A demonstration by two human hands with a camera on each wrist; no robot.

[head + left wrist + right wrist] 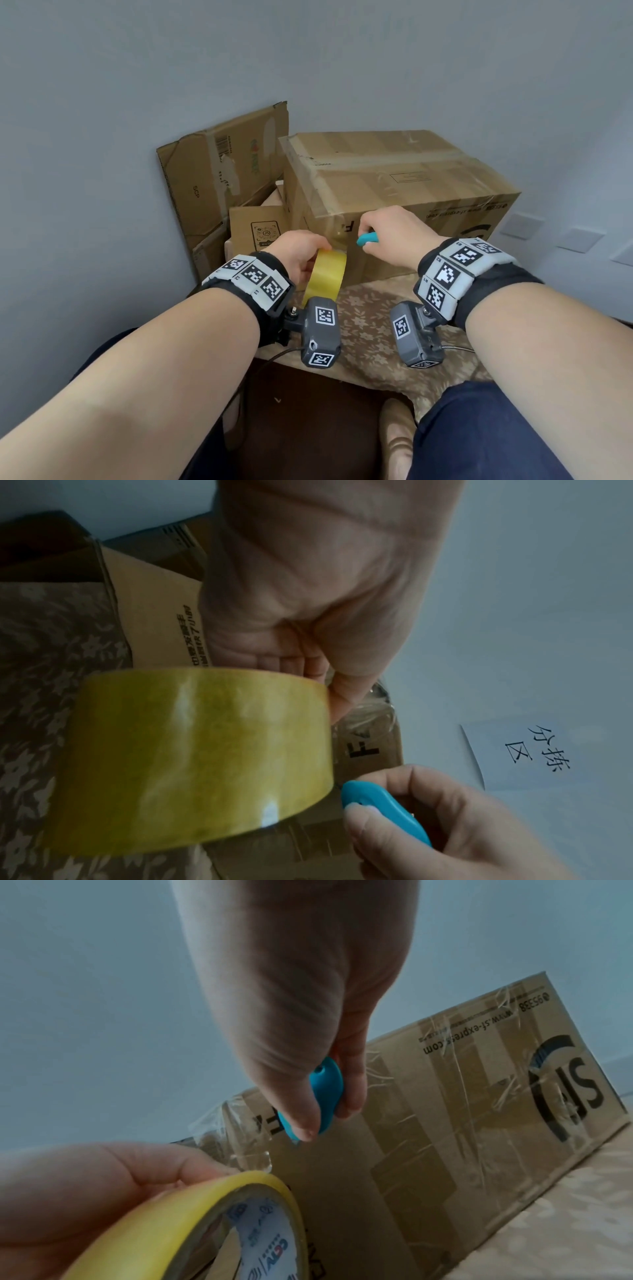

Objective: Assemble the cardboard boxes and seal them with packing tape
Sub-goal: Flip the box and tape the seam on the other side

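A large closed cardboard box point(394, 192) with clear tape over its seams stands on the flowered tablecloth point(366, 329). My left hand point(298, 253) grips a yellow roll of packing tape point(325, 277) at the box's near left corner point(373, 739). A clear strip point(236, 1139) runs from the roll point(212, 1213) onto that corner. My right hand point(390, 233) pinches a small blue cutter point(367, 238) just right of the roll, its tip against the box's front face point(445, 1123). In the wrist views the cutter point(383, 810) point(325, 1096) sits beside the stretched tape.
Flattened cardboard boxes point(222, 178) lean against the grey wall point(102, 102) behind the table's left end. A smaller open carton point(257, 229) stands beside the big box. A paper sign with characters point(534, 753) hangs on the wall. My knees are below the table edge.
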